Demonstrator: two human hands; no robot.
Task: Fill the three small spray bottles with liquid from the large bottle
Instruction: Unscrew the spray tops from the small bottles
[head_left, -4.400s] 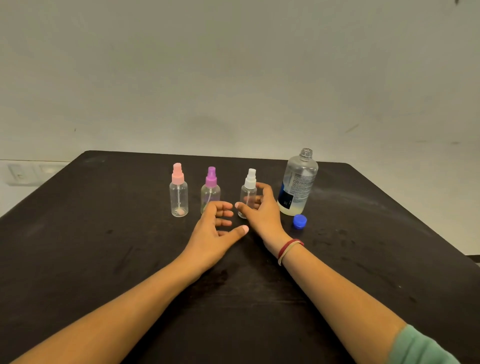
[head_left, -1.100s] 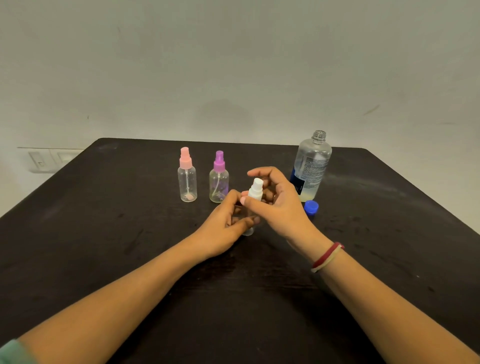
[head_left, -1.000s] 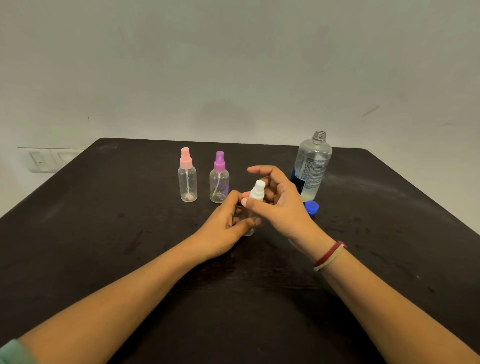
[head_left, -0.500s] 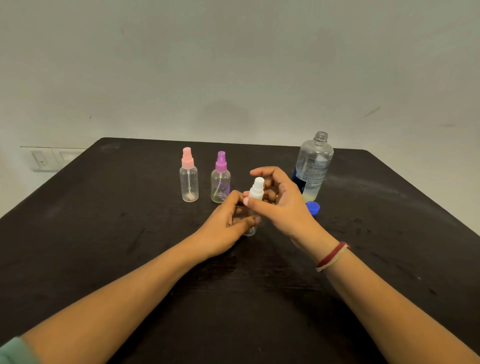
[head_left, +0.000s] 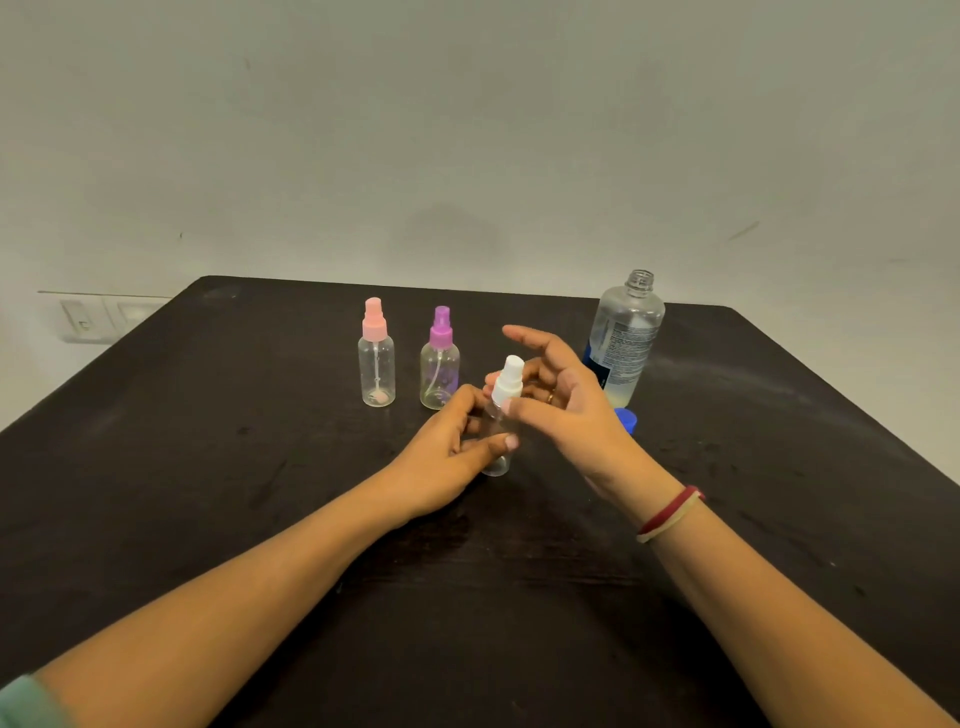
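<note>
On the black table (head_left: 208, 467) my left hand (head_left: 441, 457) grips the clear body of the white-capped spray bottle (head_left: 508, 382), which stands upright. My right hand (head_left: 571, 415) pinches its white cap between the thumb and the middle fingers, with the index finger lifted off. Behind and to the left stand the pink-capped spray bottle (head_left: 376, 364) and the purple-capped spray bottle (head_left: 439, 364), both closed and looking nearly empty. The large clear bottle (head_left: 623, 343) stands uncapped at the right rear with a little liquid in its bottom.
The large bottle's blue cap (head_left: 627, 418) lies on the table just behind my right hand, partly hidden. A wall socket plate (head_left: 104, 317) sits beyond the table's left rear edge. A plain wall rises behind the table.
Earlier the white-capped bottle stood in the row; both hands have brought it nearer. In the last second my right index finger has lifted off the cap and the fingers have spread.
</note>
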